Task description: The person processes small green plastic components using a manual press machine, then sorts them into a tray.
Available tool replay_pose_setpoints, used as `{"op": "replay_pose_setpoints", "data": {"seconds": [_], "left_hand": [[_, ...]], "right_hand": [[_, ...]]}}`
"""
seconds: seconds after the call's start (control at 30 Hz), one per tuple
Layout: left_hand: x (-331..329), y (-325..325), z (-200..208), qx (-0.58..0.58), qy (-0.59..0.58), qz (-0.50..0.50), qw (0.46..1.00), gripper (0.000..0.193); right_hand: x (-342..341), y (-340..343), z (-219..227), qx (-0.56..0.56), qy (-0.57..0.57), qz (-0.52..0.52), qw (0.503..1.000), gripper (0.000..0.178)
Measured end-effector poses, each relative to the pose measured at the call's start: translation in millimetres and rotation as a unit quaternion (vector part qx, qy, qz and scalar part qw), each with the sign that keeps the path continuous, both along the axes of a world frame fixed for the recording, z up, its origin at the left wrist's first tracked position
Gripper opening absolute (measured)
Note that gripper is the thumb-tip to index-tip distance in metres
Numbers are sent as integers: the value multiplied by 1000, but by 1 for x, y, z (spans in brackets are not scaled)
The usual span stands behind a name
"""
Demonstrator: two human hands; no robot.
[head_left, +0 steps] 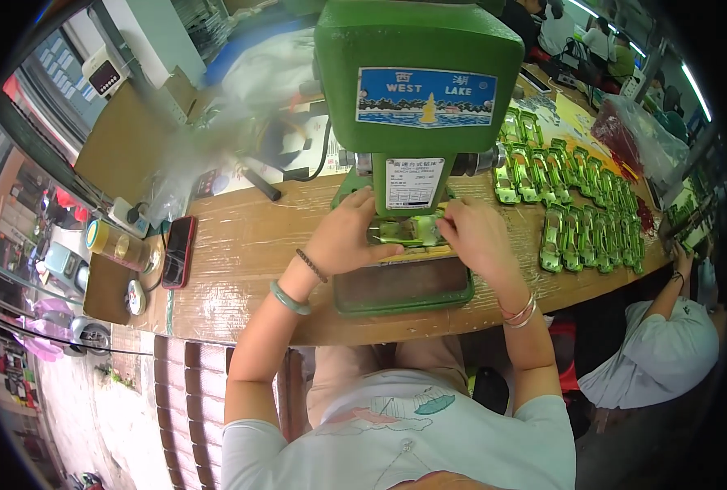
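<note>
A green bench drill press (pixel 421 49) stands on the table straight in front of me. Under its head lies a green toy car body (pixel 404 230), on a yellowish strip above the machine's base (pixel 404 292). My left hand (pixel 345 233) is closed around the car body's left end, its thumb along the near edge. At the right end my right hand (pixel 476 235) has its fingers curled in a pinch on the same piece. The machine's head and my fingers hide part of the contact and the drill tip.
Several rows of green car bodies (pixel 592 237) cover the table's right side. On the left lie a red-edged phone (pixel 180 251), a jar (pixel 118 245) and a cardboard box (pixel 106 290). A black-handled rod (pixel 261 184) lies behind. A co-worker (pixel 666 343) sits at the right.
</note>
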State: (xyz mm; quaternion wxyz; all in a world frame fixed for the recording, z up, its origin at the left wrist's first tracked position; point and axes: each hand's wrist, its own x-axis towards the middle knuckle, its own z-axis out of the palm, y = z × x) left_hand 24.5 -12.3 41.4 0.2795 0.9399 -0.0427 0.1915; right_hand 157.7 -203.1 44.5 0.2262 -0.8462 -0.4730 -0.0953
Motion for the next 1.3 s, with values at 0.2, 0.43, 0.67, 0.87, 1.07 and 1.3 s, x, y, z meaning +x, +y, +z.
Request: {"op": "replay_pose_setpoints", "data": {"seconds": [0.2,0.43,0.67,0.87,1.07,1.3], "left_hand": [[0,9,-19,-6,-18,-48,999,79],[-11,8,-23,-22,-2,-36,999,91],[-12,6,-30,-42,0,-16,999,96],[-13,9,-31,-67,-18,-15,998,91],[-11,9,-32,-80,-37,-16,996,83],[-11,8,-34,-81,-50,-13,995,81]], "right_hand": [[19,-6,14,-26,34,42,998,18],[61,-11,5,83,246,42,965,20],[94,26,4,150,307,148,928,17],[60,22,102,323,295,232,869,26],[62,-7,183,458,279,291,792,34],[14,-30,161,449,269,337,783,31]]}}
